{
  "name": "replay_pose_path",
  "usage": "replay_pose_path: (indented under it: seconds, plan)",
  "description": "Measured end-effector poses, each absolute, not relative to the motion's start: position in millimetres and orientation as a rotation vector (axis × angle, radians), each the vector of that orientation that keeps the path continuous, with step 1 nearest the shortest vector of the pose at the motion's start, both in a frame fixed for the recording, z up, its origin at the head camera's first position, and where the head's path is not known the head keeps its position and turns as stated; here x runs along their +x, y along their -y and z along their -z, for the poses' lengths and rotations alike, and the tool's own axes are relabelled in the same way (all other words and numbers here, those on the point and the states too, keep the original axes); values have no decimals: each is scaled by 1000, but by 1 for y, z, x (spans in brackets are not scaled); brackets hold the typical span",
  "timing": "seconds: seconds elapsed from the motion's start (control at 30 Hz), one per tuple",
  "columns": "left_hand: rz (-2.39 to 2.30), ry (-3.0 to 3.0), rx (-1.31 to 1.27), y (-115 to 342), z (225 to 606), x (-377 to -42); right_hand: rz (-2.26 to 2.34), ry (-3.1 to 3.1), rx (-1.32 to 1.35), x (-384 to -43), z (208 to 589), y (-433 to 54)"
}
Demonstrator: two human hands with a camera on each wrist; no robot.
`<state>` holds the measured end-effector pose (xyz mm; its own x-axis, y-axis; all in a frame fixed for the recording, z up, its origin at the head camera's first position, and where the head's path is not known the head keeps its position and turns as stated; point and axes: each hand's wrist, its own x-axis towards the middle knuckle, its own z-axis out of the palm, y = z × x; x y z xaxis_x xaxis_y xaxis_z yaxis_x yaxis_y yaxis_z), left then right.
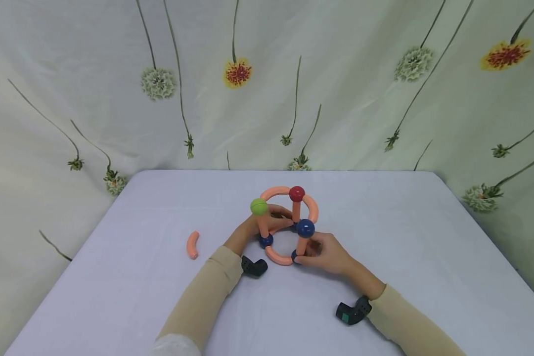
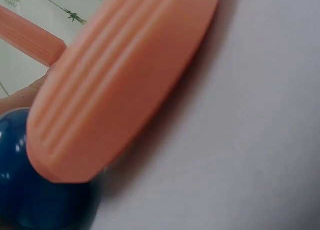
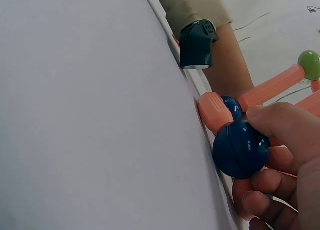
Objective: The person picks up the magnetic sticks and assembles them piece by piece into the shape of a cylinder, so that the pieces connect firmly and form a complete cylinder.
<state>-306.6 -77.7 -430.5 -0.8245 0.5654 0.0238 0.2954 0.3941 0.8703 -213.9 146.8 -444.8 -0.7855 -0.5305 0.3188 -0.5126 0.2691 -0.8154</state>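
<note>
A frame of ribbed orange rods and magnetic-looking balls stands mid-table. Its curved base rod (image 1: 278, 257) joins blue balls; uprights carry a green ball (image 1: 259, 206), a red ball (image 1: 296, 193) and a blue top ball (image 1: 305, 228). My right hand (image 1: 327, 253) pinches the near base ball (image 3: 241, 149) under the blue-topped upright, thumb on one side and fingers curled on the other. Behind the green-topped upright, my left hand (image 1: 278, 215) holds the far blue base ball at the foot of the red-topped upright, its fingers partly hidden. An orange rod (image 2: 115, 89) fills the left wrist view.
One loose curved orange rod (image 1: 193, 244) lies on the white-covered table (image 1: 115, 296) left of the frame. Black wrist devices sit beside the left sleeve (image 1: 204, 291) and right sleeve (image 1: 409, 321). A flower-printed cloth (image 1: 347, 99) hangs behind the table.
</note>
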Motion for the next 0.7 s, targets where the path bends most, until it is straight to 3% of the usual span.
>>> replay_pose_path:
  seconds: [0.4,0.7]
  plan:
    - [-1415,-2425,849,79,431,-306,1555,-2541,-1044,-215,448,-146]
    - [-1467,-2549,757,83,433,-305,1575,-2530,-1035,-214,448,-146]
